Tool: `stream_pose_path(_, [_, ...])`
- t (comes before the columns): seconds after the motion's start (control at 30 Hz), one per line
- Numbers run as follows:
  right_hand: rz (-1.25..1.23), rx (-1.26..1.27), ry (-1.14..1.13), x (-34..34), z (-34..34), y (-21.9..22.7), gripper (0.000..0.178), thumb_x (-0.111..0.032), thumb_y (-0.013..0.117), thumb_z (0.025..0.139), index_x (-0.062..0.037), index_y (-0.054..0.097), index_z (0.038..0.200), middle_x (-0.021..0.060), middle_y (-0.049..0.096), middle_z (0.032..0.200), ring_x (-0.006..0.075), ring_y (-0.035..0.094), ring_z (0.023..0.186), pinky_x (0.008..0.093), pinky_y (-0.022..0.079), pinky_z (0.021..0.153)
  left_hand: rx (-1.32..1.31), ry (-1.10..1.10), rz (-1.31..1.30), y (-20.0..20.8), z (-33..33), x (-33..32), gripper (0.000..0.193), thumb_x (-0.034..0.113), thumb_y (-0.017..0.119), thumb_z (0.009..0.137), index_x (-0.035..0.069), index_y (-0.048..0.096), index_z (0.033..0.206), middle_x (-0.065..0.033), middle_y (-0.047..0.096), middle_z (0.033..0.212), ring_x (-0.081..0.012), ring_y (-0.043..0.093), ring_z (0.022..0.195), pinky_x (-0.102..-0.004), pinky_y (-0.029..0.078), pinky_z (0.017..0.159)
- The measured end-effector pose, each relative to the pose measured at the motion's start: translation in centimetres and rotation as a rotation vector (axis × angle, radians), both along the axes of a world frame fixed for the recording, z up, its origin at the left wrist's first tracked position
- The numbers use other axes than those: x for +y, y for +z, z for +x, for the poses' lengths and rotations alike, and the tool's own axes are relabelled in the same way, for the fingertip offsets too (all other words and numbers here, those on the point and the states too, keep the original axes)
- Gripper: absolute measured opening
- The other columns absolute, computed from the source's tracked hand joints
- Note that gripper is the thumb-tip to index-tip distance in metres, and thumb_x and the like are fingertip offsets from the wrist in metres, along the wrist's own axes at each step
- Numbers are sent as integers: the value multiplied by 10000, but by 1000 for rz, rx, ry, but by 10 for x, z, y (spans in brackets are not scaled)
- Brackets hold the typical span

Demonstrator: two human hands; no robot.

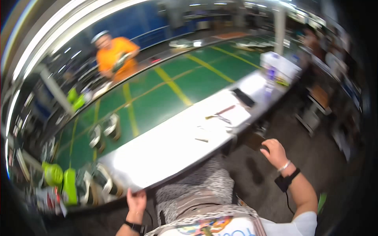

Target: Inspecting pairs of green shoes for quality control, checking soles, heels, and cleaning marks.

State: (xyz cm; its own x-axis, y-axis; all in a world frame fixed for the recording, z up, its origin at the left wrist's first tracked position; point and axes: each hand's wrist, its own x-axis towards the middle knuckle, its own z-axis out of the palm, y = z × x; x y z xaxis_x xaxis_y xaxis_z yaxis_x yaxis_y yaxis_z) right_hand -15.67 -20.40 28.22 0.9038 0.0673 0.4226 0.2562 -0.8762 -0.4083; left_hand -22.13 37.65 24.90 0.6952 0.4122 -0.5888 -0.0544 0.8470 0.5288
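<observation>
My left hand is at the near edge of the white worktop, fingers apart at the rim, with nothing seen in it. Out over the floor to the right hangs my right hand, fingers loosely bent, thumb apart, holding nothing. Several shoes stand just left of my left hand, at the worktop's end. Two more shoes sit on the green surface beyond. On the worktop lie a dark flat phone-like thing, a thin reddish stick and small blurred items.
A clear bottle with a purple label and a white box stand at the worktop's far right. Lime-green plastic things are at lower left. Across the green surface, a person in orange holds a shoe. A stool-like stand is at right.
</observation>
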Motion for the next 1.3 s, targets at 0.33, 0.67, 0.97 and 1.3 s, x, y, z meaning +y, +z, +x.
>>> stream_pose_path(0.33, [130, 127, 973, 298, 97, 32, 209, -172, 694, 756, -53, 624, 912, 103, 631, 921, 298, 580, 897, 375, 476, 774, 388, -420, 1230, 73, -56, -4, 222, 163, 656, 841, 10, 580, 982, -48, 608, 744, -136, 579, 649, -239, 465, 592])
stream_pose_path(0.67, [234, 340, 1219, 373, 85, 31, 216, -198, 671, 796, -67, 626, 963, 95, 626, 992, 292, 566, 962, 377, 472, 815, 568, 205, 1876, 64, -2, 41, 798, 282, 838, 624, 56, 373, 1232, -232, 297, 1399, -380, 367, 1256, -410, 342, 1023])
stream_pose_path(0.97, [507, 590, 1151, 406, 91, 34, 461, -170, 682, 817, -6, 491, 1202, 144, 598, 1084, 262, 589, 991, 360, 502, 822, -288, -186, 1115, 134, -23, 82, 544, 316, 785, 714, 34, 543, 1113, -168, 242, 1477, -317, 314, 1338, -395, 261, 1089])
stream_pose_path(1.3, [460, 605, 1090, 407, 76, 36, 538, -200, 687, 813, -9, 433, 1247, 164, 497, 1170, 270, 565, 998, 361, 499, 829, 747, -33, 1660, 153, -76, 191, 282, 77, 827, 595, -33, 606, 732, -186, 627, 1121, -172, 624, 837, -286, 488, 724])
